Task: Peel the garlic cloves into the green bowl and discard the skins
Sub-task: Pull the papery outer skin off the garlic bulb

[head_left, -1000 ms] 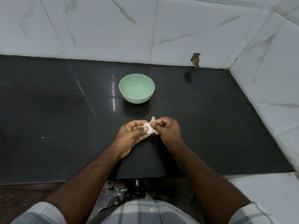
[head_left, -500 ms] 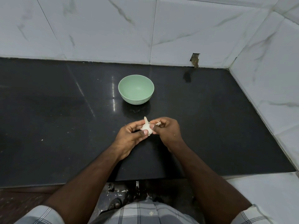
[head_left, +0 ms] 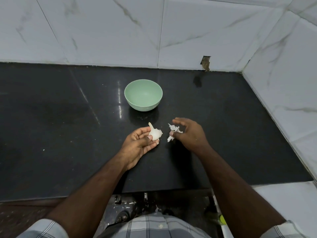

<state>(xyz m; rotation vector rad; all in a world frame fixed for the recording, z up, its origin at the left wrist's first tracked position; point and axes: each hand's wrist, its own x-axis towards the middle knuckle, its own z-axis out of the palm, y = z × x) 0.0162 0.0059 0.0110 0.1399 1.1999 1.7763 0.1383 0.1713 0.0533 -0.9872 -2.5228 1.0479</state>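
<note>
Apart now, left hand (head_left: 140, 143) fingers cup the garlic bulb (head_left: 154, 133); right hand (head_left: 189, 133) fingers pinch torn skin (head_left: 173, 133).

Glossy black stone countertop (head_left: 51, 126) under both hands, polished enough to throw streaks of light just beyond the left hand (head_left: 137, 145). Ahead of the hands, the green bowl (head_left: 143, 95) looks like matt plastic, smooth with faint ridges low on its wall. The garlic bulb (head_left: 154, 133) in the left hand shows dry, papery white skin, and the torn skins (head_left: 173, 133) at the right hand (head_left: 190, 134) are thin and flaky. Behind, the wall tiles (head_left: 103, 31) are smooth veined marble-look, softly shiny. The checked shirt (head_left: 151, 225) nearest us is woven cloth.
</note>
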